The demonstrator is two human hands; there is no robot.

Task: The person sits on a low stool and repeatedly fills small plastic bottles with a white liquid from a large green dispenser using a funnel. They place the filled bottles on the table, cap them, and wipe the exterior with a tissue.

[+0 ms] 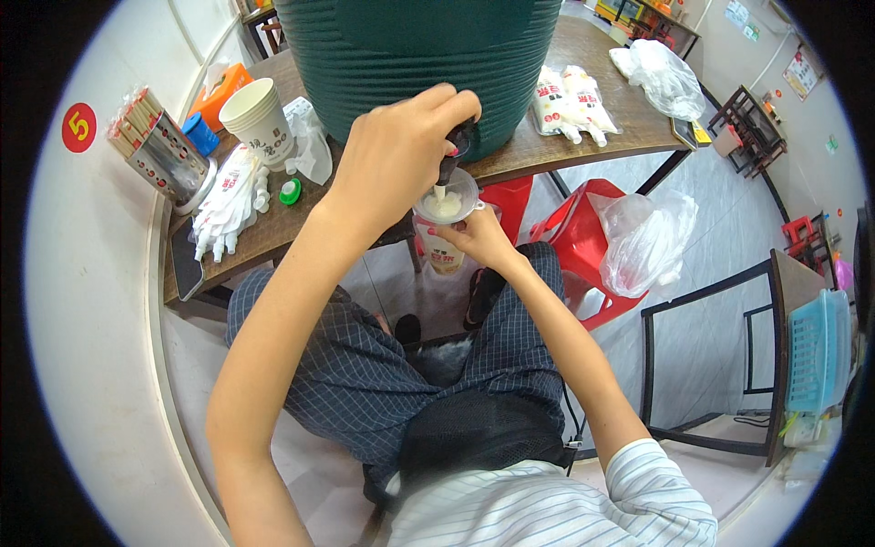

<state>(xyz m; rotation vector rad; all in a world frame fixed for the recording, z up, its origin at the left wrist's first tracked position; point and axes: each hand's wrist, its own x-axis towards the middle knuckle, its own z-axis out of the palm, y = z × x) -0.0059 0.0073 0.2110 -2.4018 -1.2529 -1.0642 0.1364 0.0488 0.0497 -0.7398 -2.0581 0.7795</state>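
Note:
My left hand (403,140) grips the black tap (459,147) low on the front of a large dark green ribbed barrel (417,61). Under the spout, my right hand (482,239) holds a clear plastic funnel (467,198) by its side. Milky white liquid (444,204) runs from the spout and pools with froth in the funnel. Just below hangs a clear printed spout pouch (443,256), partly filled with pale liquid. The funnel and my fingers hide where the pouch's neck meets it.
On the wooden table (581,48) lie filled pouches (571,102), empty flat pouches (229,195), stacked paper cups (258,119), a green cap (290,192) and a chopstick holder (167,161). A red stool (581,232) bearing a plastic bag (646,236) stands right of my knees.

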